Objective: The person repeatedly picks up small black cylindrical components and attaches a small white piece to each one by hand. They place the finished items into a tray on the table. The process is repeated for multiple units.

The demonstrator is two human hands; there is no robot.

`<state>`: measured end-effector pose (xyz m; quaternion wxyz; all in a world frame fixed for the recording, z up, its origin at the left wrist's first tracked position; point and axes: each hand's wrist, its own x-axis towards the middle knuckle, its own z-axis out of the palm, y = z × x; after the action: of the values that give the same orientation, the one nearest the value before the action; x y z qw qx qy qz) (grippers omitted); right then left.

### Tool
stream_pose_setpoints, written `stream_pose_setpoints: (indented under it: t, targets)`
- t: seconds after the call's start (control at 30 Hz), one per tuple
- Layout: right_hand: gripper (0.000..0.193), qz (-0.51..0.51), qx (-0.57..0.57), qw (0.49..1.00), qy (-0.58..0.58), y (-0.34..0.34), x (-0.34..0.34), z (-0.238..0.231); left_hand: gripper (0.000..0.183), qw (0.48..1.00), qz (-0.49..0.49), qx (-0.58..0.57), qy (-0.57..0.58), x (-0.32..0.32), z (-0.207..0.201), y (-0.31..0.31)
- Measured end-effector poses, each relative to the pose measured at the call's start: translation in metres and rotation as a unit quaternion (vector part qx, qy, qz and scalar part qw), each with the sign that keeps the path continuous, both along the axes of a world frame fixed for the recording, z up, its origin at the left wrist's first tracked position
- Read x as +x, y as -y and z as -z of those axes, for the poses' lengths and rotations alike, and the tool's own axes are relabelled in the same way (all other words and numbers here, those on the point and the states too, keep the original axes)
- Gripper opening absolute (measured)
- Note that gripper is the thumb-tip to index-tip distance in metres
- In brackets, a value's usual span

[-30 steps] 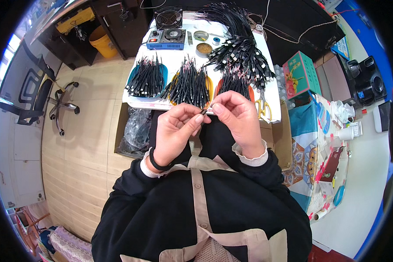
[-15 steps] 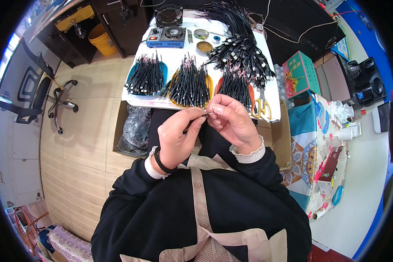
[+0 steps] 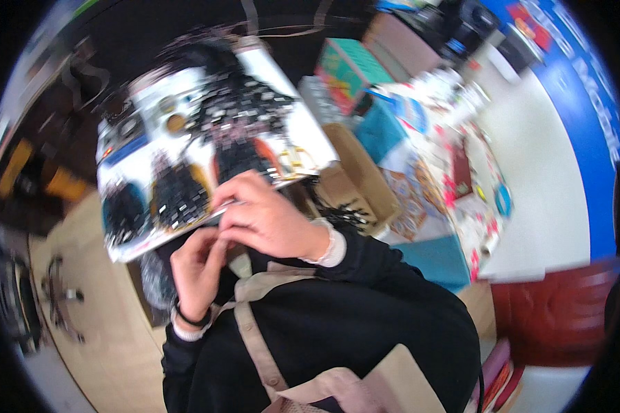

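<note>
My left hand and right hand meet in front of the white table, fingertips pinched together. Between them half a second ago was a thin black cable with a fine bare end; motion blur and the fingers hide it now. The right hand overlaps the table's near edge, close to an orange tray of black cables. Left of it stand a yellow tray and a blue tray, each heaped with short black cables. A bigger pile of black cables with pale plugs lies behind.
Yellow-handled scissors lie by the table's right edge. A blue fan unit and a round tin sit farther back. On the right are an open cardboard box with cables inside, a green carton and a cluttered, cloth-covered table.
My view has swung right and tilted, so the table and hands now sit farther left. The hands have stayed together; the right one now covers more of the left fingertips.
</note>
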<state>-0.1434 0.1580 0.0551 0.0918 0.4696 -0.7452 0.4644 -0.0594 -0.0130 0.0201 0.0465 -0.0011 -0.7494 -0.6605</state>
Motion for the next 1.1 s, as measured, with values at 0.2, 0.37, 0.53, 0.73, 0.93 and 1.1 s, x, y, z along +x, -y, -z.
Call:
stream_pose_setpoints:
  t: [0.2,0.37,0.53,0.73,0.93,1.1]
  targets:
    - [0.008,0.259,-0.256,0.914,0.179,-0.141,-0.023,0.002,0.007,0.993,0.101,-0.014,0.060,-0.012,0.021,-0.013]
    - [0.011,0.659,-0.424,0.616,-0.078,-0.393,-0.039,0.028,0.007,0.966,0.127,0.186,0.129,-0.019,0.026,-0.015]
    - [0.045,0.891,0.061,0.441,-0.093,-0.498,-0.005,0.065,0.008,0.959,0.100,0.236,0.123,-0.022,0.028,-0.022]
    - [0.018,0.510,-0.175,0.837,0.093,-0.265,-0.021,0.062,0.010,0.920,0.017,0.382,0.087,-0.024,0.039,-0.023]
    - [0.011,0.030,-0.052,0.940,0.336,-0.006,0.007,0.064,0.012,0.907,-0.022,0.416,0.059,-0.024,0.033,-0.013]
    - [0.011,-0.045,-0.077,0.928,0.363,0.044,0.003,0.060,0.015,0.923,-0.037,0.383,0.021,-0.026,0.028,0.020]
